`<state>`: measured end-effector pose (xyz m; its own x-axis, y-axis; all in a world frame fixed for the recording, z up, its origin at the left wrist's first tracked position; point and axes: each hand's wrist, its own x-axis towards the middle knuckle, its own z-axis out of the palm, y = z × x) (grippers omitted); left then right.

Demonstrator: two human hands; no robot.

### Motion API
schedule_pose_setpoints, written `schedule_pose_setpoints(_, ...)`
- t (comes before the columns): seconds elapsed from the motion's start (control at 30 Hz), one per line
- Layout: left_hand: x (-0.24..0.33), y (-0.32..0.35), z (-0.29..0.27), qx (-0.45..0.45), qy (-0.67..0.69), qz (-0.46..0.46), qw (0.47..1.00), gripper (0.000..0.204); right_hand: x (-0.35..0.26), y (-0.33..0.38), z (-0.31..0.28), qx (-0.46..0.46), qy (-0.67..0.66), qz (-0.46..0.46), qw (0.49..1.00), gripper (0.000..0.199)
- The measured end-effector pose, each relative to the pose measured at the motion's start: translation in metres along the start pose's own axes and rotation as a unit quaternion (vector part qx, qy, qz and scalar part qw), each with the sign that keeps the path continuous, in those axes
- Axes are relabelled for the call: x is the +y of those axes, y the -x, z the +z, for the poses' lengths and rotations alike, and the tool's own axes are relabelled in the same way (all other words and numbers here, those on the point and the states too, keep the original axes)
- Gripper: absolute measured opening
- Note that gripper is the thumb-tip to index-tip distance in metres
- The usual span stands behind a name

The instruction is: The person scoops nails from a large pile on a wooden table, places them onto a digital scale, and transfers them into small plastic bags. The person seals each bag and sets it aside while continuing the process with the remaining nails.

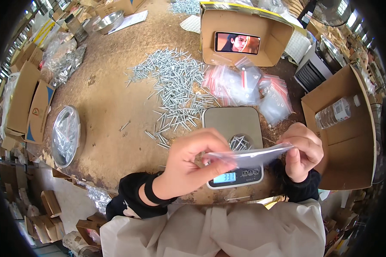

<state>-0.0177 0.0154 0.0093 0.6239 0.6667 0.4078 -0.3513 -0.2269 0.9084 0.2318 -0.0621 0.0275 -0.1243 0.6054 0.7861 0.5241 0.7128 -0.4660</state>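
Between my two hands a clear plastic zip bag (259,157) is stretched out over the front of a digital scale (236,116). My left hand (197,160) pinches the bag's left end, and my right hand (303,150) pinches its right end. Behind the bag, a small round dish of screws (240,142) rests on the scale's plate, partly hidden by the bag. The lit display (224,177) shows below my left fingers. A large spread of loose silver screws (171,81) lies beyond the scale, to the left.
Several zip bags with red strips (236,83) lie behind the scale. A phone (237,43) stands in an open cardboard box (270,32) at the back. Another box (343,147) holding a plastic bottle (336,112) is at right. A metal bowl (55,147) sits at left.
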Motion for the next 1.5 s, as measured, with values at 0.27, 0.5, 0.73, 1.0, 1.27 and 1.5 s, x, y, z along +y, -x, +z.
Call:
schedule_pose_setpoints(0.27, -0.005, -0.008, 0.006, -0.055, -0.154, 0.152, 0.975, 0.023, 0.001, 0.006, 0.016, -0.030, -0.010, 0.109, 0.994, 0.020)
schedule_pose_setpoints(0.5, -0.012, 0.000, 0.014, -0.095, -0.256, 0.151, 0.950, 0.037, -0.008, 0.007, 0.021, -0.153, -0.042, -0.071, 0.985, 0.025)
schedule_pose_setpoints(0.73, -0.017, 0.008, 0.025, -0.164, -0.055, 0.016, 0.985, 0.022, -0.013, 0.014, 0.029, -0.131, -0.023, -0.029, 0.991, 0.024)
schedule_pose_setpoints(1.0, -0.015, 0.005, 0.028, -0.163, 0.045, -0.038, 0.985, 0.018, -0.012, 0.009, 0.034, -0.095, -0.005, -0.072, 0.993, 0.027)
schedule_pose_setpoints(1.27, -0.022, 0.005, 0.023, -0.172, 0.076, -0.084, 0.979, 0.025, -0.012, 0.012, 0.029, -0.143, 0.065, -0.134, 0.978, 0.018)
schedule_pose_setpoints(1.5, -0.025, 0.012, 0.031, -0.165, 0.268, -0.209, 0.926, 0.019, -0.011, 0.017, 0.033, -0.074, 0.112, -0.173, 0.976, 0.012)
